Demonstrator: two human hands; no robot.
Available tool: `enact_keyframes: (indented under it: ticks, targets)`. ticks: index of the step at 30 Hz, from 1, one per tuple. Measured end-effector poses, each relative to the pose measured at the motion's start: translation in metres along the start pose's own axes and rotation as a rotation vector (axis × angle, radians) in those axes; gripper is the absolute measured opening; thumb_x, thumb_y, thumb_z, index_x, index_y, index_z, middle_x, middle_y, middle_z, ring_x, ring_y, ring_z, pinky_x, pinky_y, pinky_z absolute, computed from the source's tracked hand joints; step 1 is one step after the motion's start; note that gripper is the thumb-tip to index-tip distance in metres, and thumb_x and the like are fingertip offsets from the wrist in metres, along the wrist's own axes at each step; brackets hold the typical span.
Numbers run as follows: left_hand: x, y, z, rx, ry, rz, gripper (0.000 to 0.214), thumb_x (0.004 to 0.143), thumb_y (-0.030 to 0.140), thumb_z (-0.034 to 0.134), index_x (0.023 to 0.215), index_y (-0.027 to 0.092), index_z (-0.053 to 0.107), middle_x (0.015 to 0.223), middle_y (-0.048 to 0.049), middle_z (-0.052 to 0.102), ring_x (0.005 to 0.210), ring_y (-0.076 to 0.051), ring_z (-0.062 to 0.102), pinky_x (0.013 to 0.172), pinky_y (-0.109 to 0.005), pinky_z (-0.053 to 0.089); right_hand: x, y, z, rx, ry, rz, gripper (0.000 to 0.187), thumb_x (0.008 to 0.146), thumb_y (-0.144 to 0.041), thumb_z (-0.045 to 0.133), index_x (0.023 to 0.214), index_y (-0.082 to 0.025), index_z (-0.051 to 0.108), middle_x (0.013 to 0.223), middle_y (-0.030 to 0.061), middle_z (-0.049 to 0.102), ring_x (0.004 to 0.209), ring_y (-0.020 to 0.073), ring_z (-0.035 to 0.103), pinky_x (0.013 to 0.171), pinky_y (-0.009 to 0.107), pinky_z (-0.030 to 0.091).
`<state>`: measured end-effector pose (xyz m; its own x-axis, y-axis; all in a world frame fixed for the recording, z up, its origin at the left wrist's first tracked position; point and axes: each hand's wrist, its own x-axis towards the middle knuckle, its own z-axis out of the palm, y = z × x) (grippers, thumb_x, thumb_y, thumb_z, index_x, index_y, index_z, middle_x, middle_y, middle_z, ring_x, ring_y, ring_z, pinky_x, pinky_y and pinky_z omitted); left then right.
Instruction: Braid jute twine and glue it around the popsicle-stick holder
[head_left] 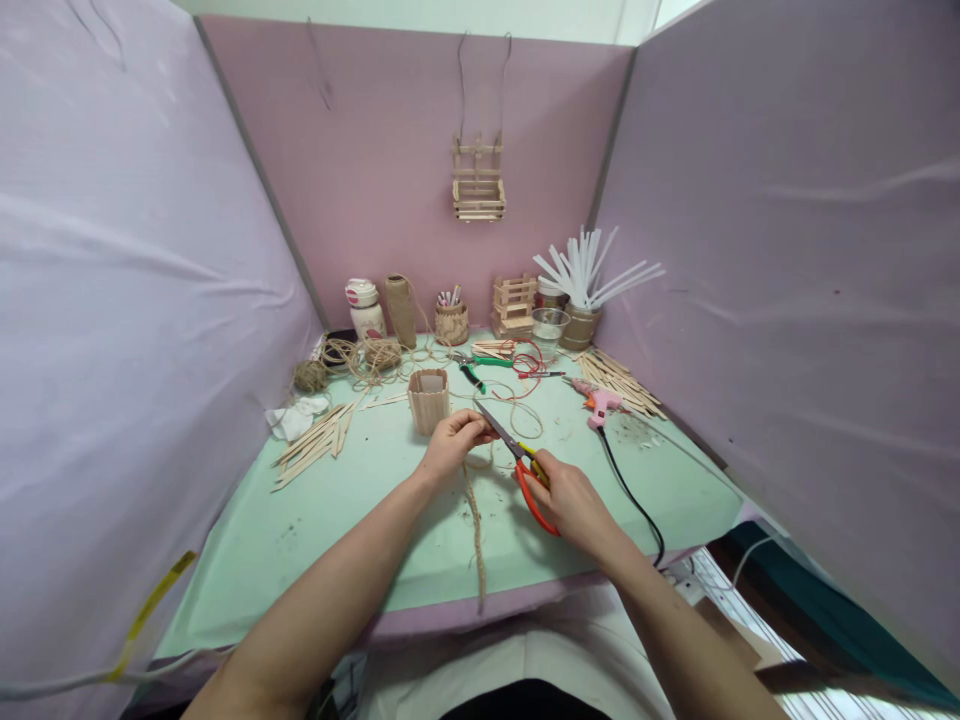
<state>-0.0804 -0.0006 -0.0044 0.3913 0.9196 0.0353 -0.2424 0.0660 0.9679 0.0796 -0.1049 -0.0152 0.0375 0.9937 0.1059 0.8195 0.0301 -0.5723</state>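
Pink wall (360, 170): wooden rack (478, 211), hanging.
Brown pot (579, 330): white sticks (583, 275), fanned out.
Glue gun (601, 404): pink, black cord (625, 486) attached.
Jar (367, 315): white, lidded, upright.

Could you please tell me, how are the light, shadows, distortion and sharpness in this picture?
Head view: soft, fairly even light; a faint shadow on the green table near the right hand. Head view: wide-angle distortion, side walls splaying outward. Head view: scissors reasonably sharp.
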Motion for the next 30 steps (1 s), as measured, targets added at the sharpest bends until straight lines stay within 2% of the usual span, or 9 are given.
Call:
enact_keyframes:
  ticks: [5, 9, 11, 15, 19, 21, 23, 26, 30]
  targets:
    - [0.004, -0.005, -0.005, 0.007, -0.004, -0.048, 0.03, 0.067, 0.042, 0.069, 0.076, 0.014, 0.062, 0.081, -0.0064, 0.067, 0.072, -0.013, 0.063, 0.065, -0.024, 0.048, 0.022, 0.005, -0.005, 0.015, 0.073, 0.045, 0.03, 0.089, -0.047, 0.041, 0.088, -0.021, 0.057, 0.07, 0.0034, 0.064, 0.061, 0.0164, 0.055, 0.056, 0.024, 0.031]
    - [0.005, -0.005, -0.006, -0.041, -0.006, -0.073, 0.037, 0.066, 0.045, 0.072, 0.081, 0.012, 0.062, 0.069, -0.0011, 0.059, 0.046, -0.002, 0.041, 0.041, -0.016, 0.027, 0.078, 0.009, -0.014, -0.166, 0.192, 0.202, 0.036, 0.088, -0.047, 0.044, 0.095, -0.015, 0.059, 0.082, 0.0117, 0.067, 0.074, 0.0212, 0.062, 0.059, 0.026, 0.033]
    - [0.004, -0.002, -0.006, -0.073, -0.019, -0.082, 0.038, 0.066, 0.045, 0.072, 0.083, 0.012, 0.062, 0.064, 0.0016, 0.055, 0.041, 0.0, 0.03, 0.038, -0.016, 0.018, 0.108, 0.012, -0.014, -0.237, 0.207, 0.24, 0.036, 0.088, -0.043, 0.045, 0.1, -0.012, 0.059, 0.09, 0.0158, 0.068, 0.083, 0.0235, 0.063, 0.063, 0.027, 0.035]
    - [0.003, 0.001, -0.008, -0.11, -0.017, -0.115, 0.031, 0.067, 0.041, 0.072, 0.075, 0.012, 0.061, 0.059, 0.0028, 0.052, 0.039, 0.0, 0.025, 0.038, -0.015, 0.014, 0.144, 0.02, -0.001, -0.302, 0.136, 0.311, 0.028, 0.086, -0.024, 0.048, 0.104, -0.007, 0.061, 0.1, 0.0205, 0.066, 0.092, 0.026, 0.062, 0.072, 0.03, 0.039]
    - [0.005, 0.001, -0.01, -0.17, 0.04, -0.128, 0.024, 0.067, 0.031, 0.072, 0.068, 0.011, 0.06, 0.055, 0.0023, 0.051, 0.041, 0.0, 0.033, 0.038, -0.014, 0.018, 0.146, 0.023, 0.012, -0.324, 0.223, 0.227, 0.027, 0.083, -0.02, 0.051, 0.1, -0.004, 0.065, 0.109, 0.0252, 0.06, 0.108, 0.0312, 0.053, 0.086, 0.036, 0.038]
    - [0.006, 0.001, -0.011, -0.253, 0.073, -0.134, 0.022, 0.068, 0.028, 0.072, 0.071, 0.011, 0.06, 0.056, 0.0016, 0.053, 0.043, -0.001, 0.039, 0.039, -0.012, 0.026, 0.14, 0.019, 0.014, -0.16, 0.301, 0.099, 0.027, 0.083, -0.024, 0.052, 0.099, -0.007, 0.065, 0.112, 0.0222, 0.059, 0.111, 0.0301, 0.05, 0.091, 0.037, 0.037]
    - [0.007, 0.003, -0.011, -0.361, 0.106, -0.13, 0.019, 0.07, 0.026, 0.072, 0.075, 0.011, 0.061, 0.06, 0.0006, 0.057, 0.047, -0.002, 0.047, 0.045, -0.012, 0.036, 0.134, 0.011, 0.016, 0.191, 0.213, -0.038, 0.029, 0.087, -0.034, 0.049, 0.098, -0.012, 0.065, 0.104, 0.0154, 0.063, 0.101, 0.0248, 0.055, 0.087, 0.036, 0.042]
    - [0.006, 0.011, -0.011, -0.499, 0.131, -0.074, 0.013, 0.075, 0.021, 0.069, 0.079, 0.012, 0.061, 0.067, -0.0009, 0.061, 0.057, -0.005, 0.056, 0.057, -0.015, 0.046, 0.124, -0.001, 0.018, 0.792, -0.217, -0.155, 0.041, 0.087, -0.053, 0.044, 0.093, -0.016, 0.064, 0.088, 0.0081, 0.067, 0.081, 0.0176, 0.061, 0.073, 0.031, 0.047]
    - [0.004, 0.028, -0.015, -0.608, 0.153, 0.06, 0.006, 0.081, 0.019, 0.063, 0.081, 0.013, 0.062, 0.072, -0.0012, 0.063, 0.064, -0.006, 0.06, 0.063, -0.017, 0.05, 0.106, -0.017, 0.021, 1.106, -0.5, -0.156, 0.044, 0.08, -0.06, 0.052, 0.092, -0.018, 0.06, 0.084, 0.0066, 0.068, 0.079, 0.0154, 0.063, 0.071, 0.029, 0.048]
